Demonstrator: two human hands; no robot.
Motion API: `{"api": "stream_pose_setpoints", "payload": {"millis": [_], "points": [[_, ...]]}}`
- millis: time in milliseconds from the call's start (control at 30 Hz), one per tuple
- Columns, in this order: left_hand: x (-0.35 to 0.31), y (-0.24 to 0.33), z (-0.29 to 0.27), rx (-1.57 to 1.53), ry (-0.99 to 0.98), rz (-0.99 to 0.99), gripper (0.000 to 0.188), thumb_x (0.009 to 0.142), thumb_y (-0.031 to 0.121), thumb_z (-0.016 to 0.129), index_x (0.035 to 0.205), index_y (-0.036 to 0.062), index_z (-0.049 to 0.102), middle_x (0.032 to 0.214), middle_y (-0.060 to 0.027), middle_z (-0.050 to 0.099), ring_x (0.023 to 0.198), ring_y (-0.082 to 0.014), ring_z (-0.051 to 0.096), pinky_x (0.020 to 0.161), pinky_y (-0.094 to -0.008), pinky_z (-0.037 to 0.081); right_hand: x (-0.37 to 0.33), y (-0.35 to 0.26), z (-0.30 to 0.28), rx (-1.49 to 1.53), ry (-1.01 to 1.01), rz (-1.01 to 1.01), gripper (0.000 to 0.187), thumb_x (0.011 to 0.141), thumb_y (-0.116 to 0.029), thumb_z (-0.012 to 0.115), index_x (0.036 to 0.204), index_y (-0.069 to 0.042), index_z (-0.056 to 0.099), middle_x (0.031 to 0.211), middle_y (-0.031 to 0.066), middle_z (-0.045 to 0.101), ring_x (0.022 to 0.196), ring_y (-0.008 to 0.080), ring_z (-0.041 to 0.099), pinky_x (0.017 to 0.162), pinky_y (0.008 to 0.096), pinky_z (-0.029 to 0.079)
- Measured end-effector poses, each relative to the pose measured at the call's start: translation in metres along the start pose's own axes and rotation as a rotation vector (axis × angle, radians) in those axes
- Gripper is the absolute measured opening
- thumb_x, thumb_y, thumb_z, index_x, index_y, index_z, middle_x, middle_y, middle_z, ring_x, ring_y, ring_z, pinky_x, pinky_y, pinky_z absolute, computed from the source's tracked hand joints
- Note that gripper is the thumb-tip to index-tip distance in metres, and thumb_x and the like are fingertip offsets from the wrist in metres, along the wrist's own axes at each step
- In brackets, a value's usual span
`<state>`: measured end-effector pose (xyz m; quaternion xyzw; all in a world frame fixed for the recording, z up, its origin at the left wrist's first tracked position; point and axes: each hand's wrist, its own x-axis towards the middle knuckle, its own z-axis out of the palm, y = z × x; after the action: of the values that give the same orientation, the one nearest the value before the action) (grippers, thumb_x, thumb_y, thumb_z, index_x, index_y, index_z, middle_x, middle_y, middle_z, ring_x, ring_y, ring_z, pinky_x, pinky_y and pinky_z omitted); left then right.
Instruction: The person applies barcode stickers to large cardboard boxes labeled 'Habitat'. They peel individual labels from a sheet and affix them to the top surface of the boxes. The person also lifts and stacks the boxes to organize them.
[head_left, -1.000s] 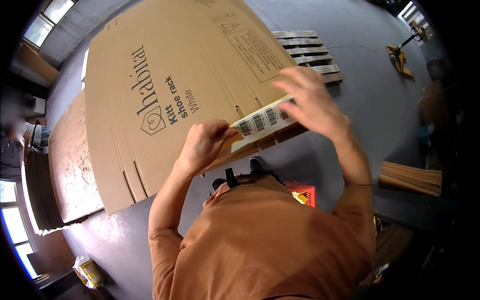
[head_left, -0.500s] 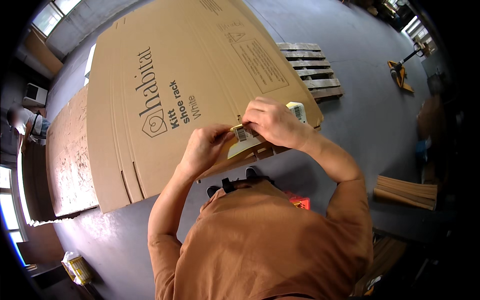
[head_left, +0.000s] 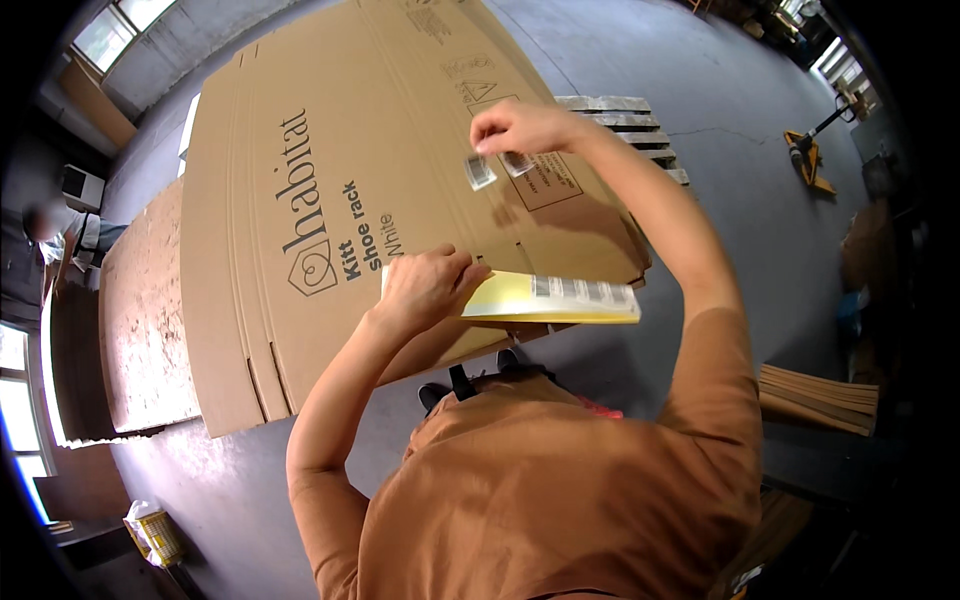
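Observation:
A large flat brown cardboard carton (head_left: pixel 400 130) with dark print lies in front of me. Over its near edge my left hand (head_left: pixel 428 288) is closed on a label sheet (head_left: pixel 550 297), yellow and white with a row of barcode stickers towards its right end. Farther off, above the carton's printed box on the right, my right hand (head_left: pixel 522 130) pinches a small white barcode sticker (head_left: pixel 481 173). A second barcode sticker (head_left: pixel 517 163) shows just under the same fingers. Whether the two are joined, I cannot tell. The stickers appear held above the cardboard, with a shadow below.
A wooden pallet (head_left: pixel 640 125) shows beyond the carton's right side. Brown boards (head_left: pixel 150 310) are stacked at the left, with another person (head_left: pixel 80 235) behind. To the right are an orange pallet jack (head_left: pixel 808 165) and a pile of flat cardboard (head_left: pixel 820 398).
My right hand has moved away from the left, up and over the carton, carrying the barcode stickers. My left hand has kept the sheet, which now stretches out to the right.

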<state>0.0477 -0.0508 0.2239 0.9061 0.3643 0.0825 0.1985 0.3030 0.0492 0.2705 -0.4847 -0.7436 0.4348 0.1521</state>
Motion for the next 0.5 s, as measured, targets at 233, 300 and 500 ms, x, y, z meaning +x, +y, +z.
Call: {"api": "stream_pose_setpoints", "payload": {"millis": [233,300,500], "points": [[0.024,-0.01,0.006,0.066,0.123,-0.067,0.038,0.091,0.038,0.057,0.111,0.0046,0.058,0.086,-0.013,0.067,0.072,-0.0331,0.066,0.06,-0.0435,0.052,0.061,0.054,0.02,-0.034,-0.078,-0.011,0.015,0.084,-0.015,0.064,0.09,-0.002,0.066,0.084,0.0043,0.066,0.077,0.0149,0.06,0.07,0.0305,0.048],[0.031,-0.009,0.005,0.065,0.089,-0.135,0.051,0.091,0.041,0.056,0.126,0.0047,0.05,0.087,-0.0147,0.068,0.072,-0.0338,0.067,0.061,-0.0445,0.052,0.061,0.051,0.019,-0.049,-0.067,-0.01,0.014,0.084,-0.014,0.063,0.09,-0.002,0.066,0.084,0.0048,0.067,0.078,0.0148,0.061,0.07,0.0303,0.048],[0.048,-0.007,0.001,0.128,-0.045,-0.192,0.07,0.092,0.052,0.049,0.143,0.0057,0.038,0.087,-0.0178,0.068,0.073,-0.036,0.067,0.064,-0.0458,0.053,0.055,0.044,0.024,-0.063,-0.029,0.025,0.016,0.085,-0.015,0.061,0.09,0.0,0.064,0.081,0.0055,0.065,0.075,0.0141,0.06,0.069,0.03,0.048]]}}
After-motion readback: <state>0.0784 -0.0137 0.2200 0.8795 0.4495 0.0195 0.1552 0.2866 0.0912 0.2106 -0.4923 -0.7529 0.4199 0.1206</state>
